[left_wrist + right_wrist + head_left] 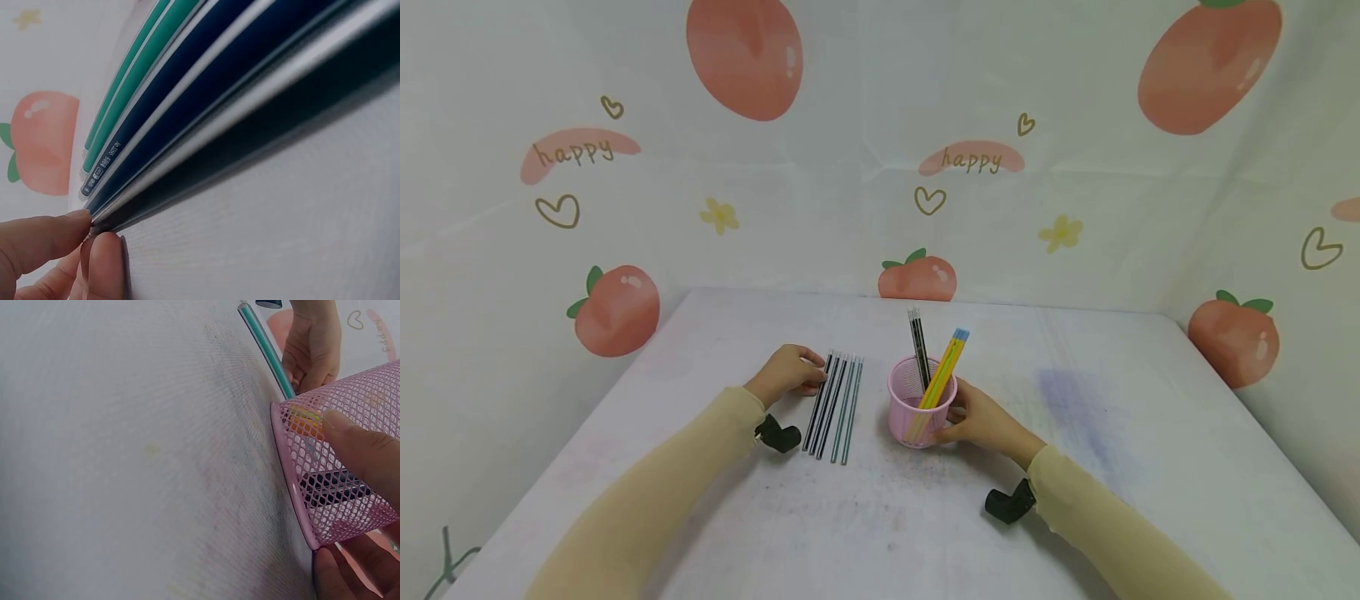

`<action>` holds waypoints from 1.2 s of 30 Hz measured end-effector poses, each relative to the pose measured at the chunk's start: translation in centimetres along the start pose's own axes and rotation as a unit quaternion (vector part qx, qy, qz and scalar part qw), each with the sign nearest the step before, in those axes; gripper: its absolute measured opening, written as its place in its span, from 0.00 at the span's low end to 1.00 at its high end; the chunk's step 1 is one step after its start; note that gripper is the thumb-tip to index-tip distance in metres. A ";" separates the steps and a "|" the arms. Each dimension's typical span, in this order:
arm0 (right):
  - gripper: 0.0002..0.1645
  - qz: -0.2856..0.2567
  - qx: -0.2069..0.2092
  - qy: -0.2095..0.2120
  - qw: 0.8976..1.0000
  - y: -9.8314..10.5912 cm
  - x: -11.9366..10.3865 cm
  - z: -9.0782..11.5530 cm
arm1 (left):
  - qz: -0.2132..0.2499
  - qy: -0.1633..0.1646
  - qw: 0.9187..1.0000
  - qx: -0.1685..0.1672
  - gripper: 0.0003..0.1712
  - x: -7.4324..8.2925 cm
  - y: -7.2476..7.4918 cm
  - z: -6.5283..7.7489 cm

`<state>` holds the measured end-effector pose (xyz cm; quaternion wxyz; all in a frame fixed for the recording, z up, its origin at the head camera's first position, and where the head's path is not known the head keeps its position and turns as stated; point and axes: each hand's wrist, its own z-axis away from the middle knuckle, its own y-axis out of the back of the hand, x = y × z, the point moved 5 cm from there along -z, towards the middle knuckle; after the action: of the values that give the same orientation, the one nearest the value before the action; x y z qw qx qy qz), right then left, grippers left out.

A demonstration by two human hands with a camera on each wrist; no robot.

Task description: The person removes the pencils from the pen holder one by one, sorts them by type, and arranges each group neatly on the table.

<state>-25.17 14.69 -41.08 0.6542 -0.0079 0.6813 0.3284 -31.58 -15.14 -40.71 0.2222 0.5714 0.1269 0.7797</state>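
Several slim pencils lie side by side on the table, dark blue and black ones at the left and two green pencils (853,412) at the right. My left hand (790,372) pinches the far end of the leftmost dark pencil (281,112) between thumb and fingertips. Just right of the row stands a pink mesh pen cup (901,423), upright on the table. My right hand (988,422) grips it from its right side, thumb near the front of the mesh. Yellow pencils (946,367) and black pencils (918,346) lean inside the cup.
The white tabletop (880,533) carries a faint blue stain (1078,417) on the right. Behind it hangs a white cloth (850,167) printed with peaches, hearts and flowers. Black wrist mounts (1011,502) sit on both sleeves.
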 end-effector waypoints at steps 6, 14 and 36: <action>0.55 -0.002 -0.005 0.009 1.000 0.0 0.1 0.0 | 0.000 0.001 1.000 0.001 0.19 0.1 0.0 0.1; 0.57 0.001 0.001 -0.011 1.000 -0.1 0.1 -0.1 | -0.007 0.004 1.000 0.003 0.19 0.5 0.1 0.4; 0.57 -0.001 -0.002 -0.004 1.000 0.0 0.1 -0.2 | 0.044 -0.092 0.994 0.027 0.18 7.2 -0.4 2.3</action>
<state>-25.37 14.61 -41.19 0.6575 -0.0084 0.6779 0.3288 -31.06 -11.42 -34.17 0.1827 0.6518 0.1019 0.7289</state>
